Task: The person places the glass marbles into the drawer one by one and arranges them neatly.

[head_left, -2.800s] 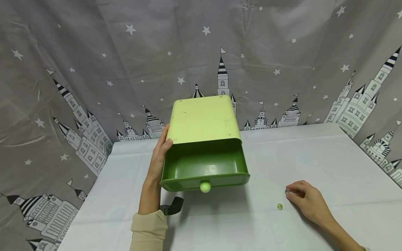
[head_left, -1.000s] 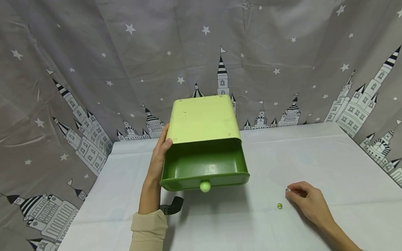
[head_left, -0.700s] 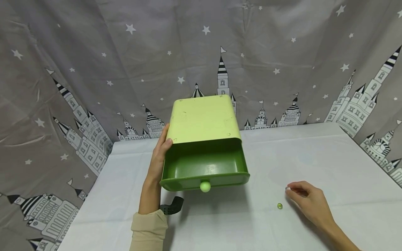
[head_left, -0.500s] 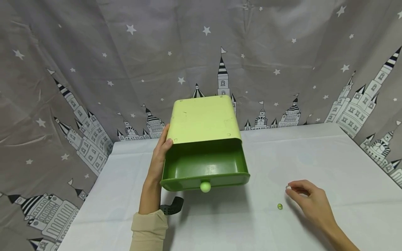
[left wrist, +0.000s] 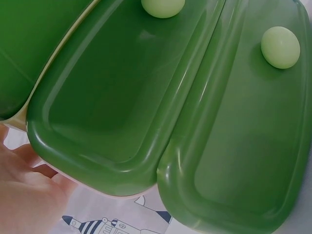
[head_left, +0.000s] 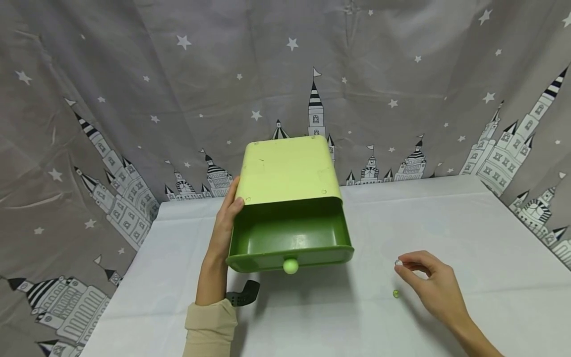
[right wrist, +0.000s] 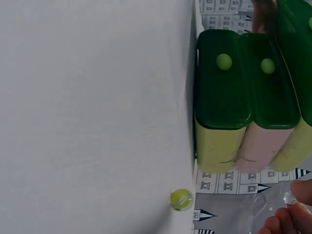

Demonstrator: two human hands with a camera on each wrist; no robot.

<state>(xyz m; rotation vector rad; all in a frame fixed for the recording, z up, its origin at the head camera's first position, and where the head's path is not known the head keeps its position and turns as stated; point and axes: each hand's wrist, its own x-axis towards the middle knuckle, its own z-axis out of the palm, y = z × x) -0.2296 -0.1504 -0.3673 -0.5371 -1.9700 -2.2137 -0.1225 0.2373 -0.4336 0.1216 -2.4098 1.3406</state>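
Note:
A drawer unit (head_left: 287, 171) with a pale yellow top stands mid-table, its dark green top drawer (head_left: 290, 258) pulled out and bare inside. My left hand (head_left: 221, 230) rests along the unit's left side, thumb at the casing's front edge; some of its fingers are hidden in the head view. Between thumb and fingertips, my right hand (head_left: 432, 285) pinches a clear glass marble (head_left: 398, 263) above the white cloth. A yellow-green marble (head_left: 395, 293) lies just below that hand, and the right wrist view also has this marble (right wrist: 181, 200).
Lower drawer fronts (left wrist: 234, 146) with round green knobs stay shut. In the right wrist view, a pink casing (right wrist: 263, 146) sits between yellow ones. A black device (head_left: 245, 293) is at the left wrist. Behind the table hangs a grey castle-print curtain (head_left: 200, 99).
My right hand has risen slightly off the cloth and shifted left, carrying the clear marble. The left hand and the drawer unit stay in place, as does the yellow-green marble.

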